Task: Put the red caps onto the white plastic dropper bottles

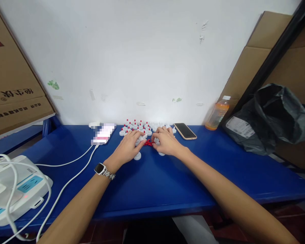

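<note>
My left hand (130, 145) curls its thumb and fingers around a white nozzle cap (141, 138). Opposite it, my right hand (165, 139) has bent, closed fingers beside a small pile of red tips (148, 143); what they pinch is too small to make out. White shows under those fingers. Behind the left hand stand several white nozzle caps with red tips (134, 125). More white caps without visible red tips (156, 126) are partly hidden behind the right hand. One loose white cap (137, 156) lies below the left hand, another (161, 154) under the right.
On the blue table (152, 183), a lit phone (104, 134) with a cable lies left, a dark phone (185, 131) right. A white power strip (27, 189) sits front left. An orange drink bottle (218, 113) and a dark plastic bag (264, 118) stand right. Cardboard flanks both sides.
</note>
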Demonstrator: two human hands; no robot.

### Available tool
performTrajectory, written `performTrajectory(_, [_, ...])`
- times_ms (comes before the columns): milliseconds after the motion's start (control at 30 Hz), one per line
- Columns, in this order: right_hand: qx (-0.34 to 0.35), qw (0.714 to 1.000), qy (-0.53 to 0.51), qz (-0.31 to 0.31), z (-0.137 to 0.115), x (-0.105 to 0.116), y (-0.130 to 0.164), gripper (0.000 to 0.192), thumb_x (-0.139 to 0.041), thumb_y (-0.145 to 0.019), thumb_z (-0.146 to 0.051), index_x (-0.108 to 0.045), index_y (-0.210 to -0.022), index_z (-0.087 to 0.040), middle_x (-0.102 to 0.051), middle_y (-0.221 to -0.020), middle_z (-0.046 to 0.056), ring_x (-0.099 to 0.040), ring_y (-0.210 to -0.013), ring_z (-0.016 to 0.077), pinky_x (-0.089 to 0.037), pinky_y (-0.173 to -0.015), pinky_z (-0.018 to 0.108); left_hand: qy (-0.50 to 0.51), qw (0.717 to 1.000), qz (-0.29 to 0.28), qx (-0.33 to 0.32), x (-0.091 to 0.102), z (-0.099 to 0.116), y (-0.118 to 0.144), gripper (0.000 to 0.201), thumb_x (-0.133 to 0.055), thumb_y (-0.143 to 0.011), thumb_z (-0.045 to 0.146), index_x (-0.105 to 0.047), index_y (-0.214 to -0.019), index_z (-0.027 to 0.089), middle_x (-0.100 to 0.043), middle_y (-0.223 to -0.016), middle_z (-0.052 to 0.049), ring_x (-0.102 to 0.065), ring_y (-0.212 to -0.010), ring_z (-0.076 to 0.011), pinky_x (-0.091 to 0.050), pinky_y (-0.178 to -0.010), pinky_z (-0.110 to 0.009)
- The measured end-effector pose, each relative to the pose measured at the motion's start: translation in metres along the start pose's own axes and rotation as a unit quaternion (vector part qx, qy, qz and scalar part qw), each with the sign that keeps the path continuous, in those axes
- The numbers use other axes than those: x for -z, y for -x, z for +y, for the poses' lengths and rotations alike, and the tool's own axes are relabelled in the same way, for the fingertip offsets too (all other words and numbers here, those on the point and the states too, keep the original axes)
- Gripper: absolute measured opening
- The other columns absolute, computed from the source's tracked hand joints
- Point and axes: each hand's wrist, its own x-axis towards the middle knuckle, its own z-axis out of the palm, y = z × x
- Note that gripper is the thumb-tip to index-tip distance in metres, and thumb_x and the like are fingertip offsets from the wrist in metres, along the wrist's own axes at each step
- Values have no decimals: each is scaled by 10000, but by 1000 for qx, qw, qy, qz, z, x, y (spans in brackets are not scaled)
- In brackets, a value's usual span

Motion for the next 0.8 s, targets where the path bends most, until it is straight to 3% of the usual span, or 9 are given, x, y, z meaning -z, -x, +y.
performTrajectory(233, [22,999,7,-30,-4,-11,-7,158,-630,-865,-319,-714,-843,-187,-615,-934,104,-493,-985,267,-298,-881,423,0,1000,-8,-3,0,1,0,322,-454,-974,425,-582,-1163,199,-632,-1144,-87,-546,-1111,-269,-443,-985,-469])
performTrajectory(367, [-6,991,-130,25,0,-9,-6,91,-634,-838,-257,-681,-813,-183,-653,-893,74,-545,-942,233,-358,-882,404,7,1000,-5,-6,0,2,0,333,-439,-978,437,-583,-1169,206,-625,-1134,-89,-556,-1099,-270,-460,-964,-462])
performTrajectory(433, [-43,953,-296,47,2,-8,-6,104,-638,-839,-280,-658,-847,-179,-673,-844,49,-588,-842,191,-420,-812,354,15,1000,-2,-11,0,3,0,340,-422,-986,441,-581,-1177,209,-621,-1136,-90,-561,-1091,-263,-467,-958,-451])
performTrajectory(500, [-74,881,-464,56,2,-7,-6,197,-682,-815,-357,-636,-857,-170,-680,-785,32,-609,-736,159,-457,-719,307,26,1000,-5,-16,0,5,0,350,-396,-999,443,-573,-1192,210,-617,-1142,-90,-559,-1099,-255,-462,-972,-441])
performTrajectory(600, [-85,797,-594,66,2,-6,-6,323,-759,-740,-448,-628,-820,-164,-670,-720,16,-604,-663,137,-467,-659,280,53,998,-11,-26,1,9,0,354,-346,-1021,434,-555,-1206,215,-612,-1166,-85,-546,-1129,-239,-439,-1012,-429])
performTrajectory(800, [-73,749,-657,56,-2,-1,-3,329,-813,-697,-428,-629,-761,-163,-663,-691,-11,-555,-603,92,-452,-624,248,90,995,-27,-39,2,18,2,330,-273,-1043,403,-508,-1185,220,-589,-1142,-78,-541,-1110,-214,-430,-1009,-409])
